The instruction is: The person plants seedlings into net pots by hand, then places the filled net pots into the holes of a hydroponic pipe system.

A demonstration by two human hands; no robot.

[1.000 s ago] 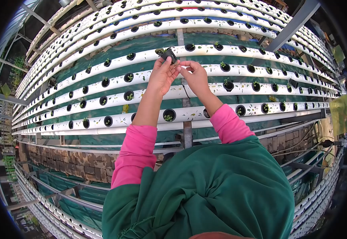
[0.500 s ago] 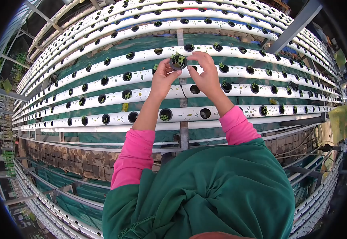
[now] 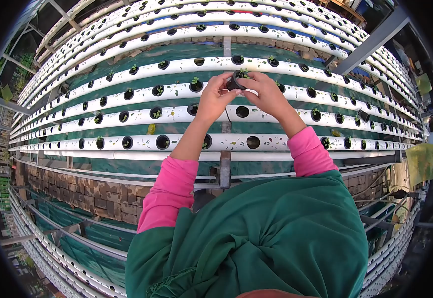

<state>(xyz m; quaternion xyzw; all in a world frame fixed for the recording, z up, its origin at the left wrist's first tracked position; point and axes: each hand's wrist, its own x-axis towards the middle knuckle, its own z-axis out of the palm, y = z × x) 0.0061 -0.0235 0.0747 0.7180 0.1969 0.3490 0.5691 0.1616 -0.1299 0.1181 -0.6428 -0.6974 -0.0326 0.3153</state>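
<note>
The pot (image 3: 236,80), small and black, with a green seedling (image 3: 242,74) showing at its rim, is held up in the air just over the third white pipe (image 3: 127,94) from the bottom. Both hands have it. The left hand (image 3: 215,99) pinches it from one side and the right hand (image 3: 266,92) from the other, so each grip is closed on the pot by the fingertips alone, and nothing supports it from below.

That looks like the main risk. A fingertip hold on so small a pot could slip, and the pot would likely drop onto a pipe or into the gap between pipes, down to the green sheet (image 3: 127,130). The pot also sits tilted, so whatever fills it might spill out. Fingers close to the rim could bend or crush the leaves if they tighten. The arms reach far forward, so the pink sleeves (image 3: 169,193) might brush the seedlings in the lower pipes.

Counted, there is one pot in hand, one tuft of seedling in it, and two hands. Four pipes lie clearly apart in the near rows, and more crowd together above, too many to count surely. Of the many holes, two near the hands look empty, one (image 3: 242,111) just below them and one (image 3: 252,142) in the bottom pipe. One grey post (image 3: 225,169) runs under the pipes.
</note>
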